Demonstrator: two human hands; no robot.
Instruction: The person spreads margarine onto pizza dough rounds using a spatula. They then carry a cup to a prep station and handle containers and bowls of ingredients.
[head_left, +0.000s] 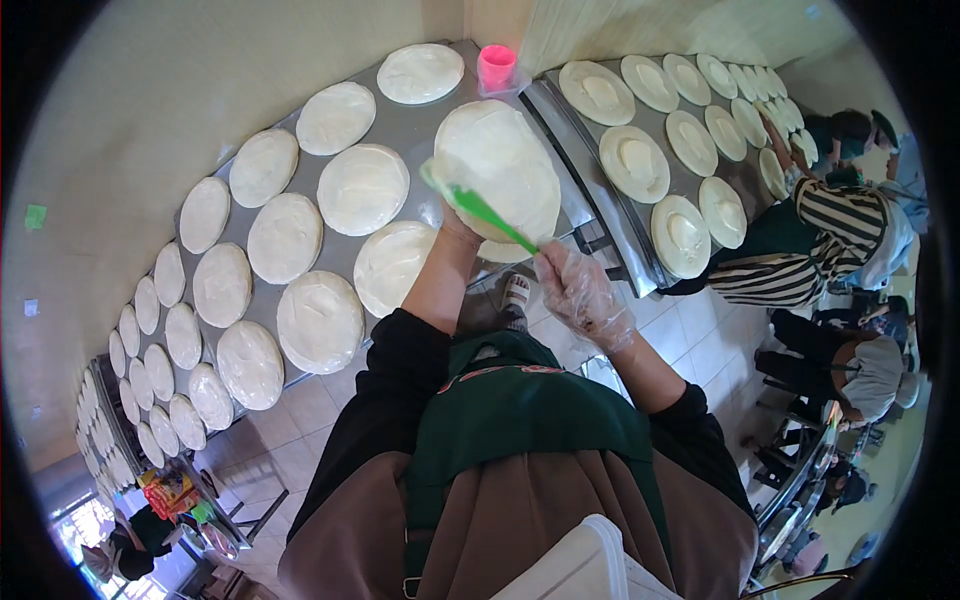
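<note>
My right hand [583, 295], in a clear plastic glove, is closed around the handle of a green spatula [483, 212]. The spatula's blurred, cream-smeared head lies over the left edge of a round, flat base coated in white cream [505, 150]. This round is raised, overlapping another cream-coated round [503, 251] below it. My left hand [460, 226] supports it at its lower left edge, with the fingers hidden underneath. Another coated round [393, 268] lies on the metal table just left of my left forearm.
Rows of coated rounds cover the metal table [290, 180] to the left. A pink cup [497, 66] stands at its back corner. More rounds with cream mounds sit on a second table [570, 135], beside a person in a striped top [830, 225]. A white plastic container [570, 565] is close below me.
</note>
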